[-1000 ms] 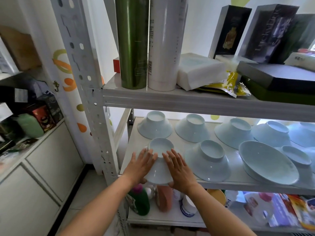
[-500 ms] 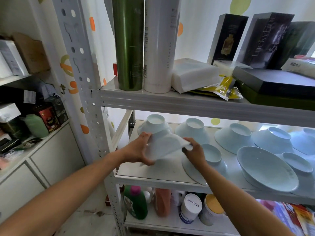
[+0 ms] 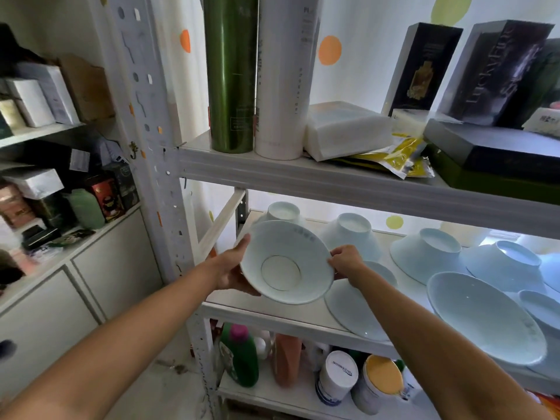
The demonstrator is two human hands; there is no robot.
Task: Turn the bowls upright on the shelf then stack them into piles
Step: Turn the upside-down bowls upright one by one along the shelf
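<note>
1. A pale bowl (image 3: 286, 262) is held clear above the shelf's (image 3: 272, 313) front left corner, tipped with its hollow towards the camera, probably mid-turn.
2. Left hand (image 3: 231, 272) cups its left edge, fingers spread behind; right hand (image 3: 345, 260) pinches the right rim.
3. Other bowls (image 3: 427, 253) sit upside down on the shelf, awaiting turning.

Bare shelf (image 3: 266, 310) front-left; inverted bowls (image 3: 427, 253) crowd behind, right; upper shelf (image 3: 348, 189) overhead.
</note>
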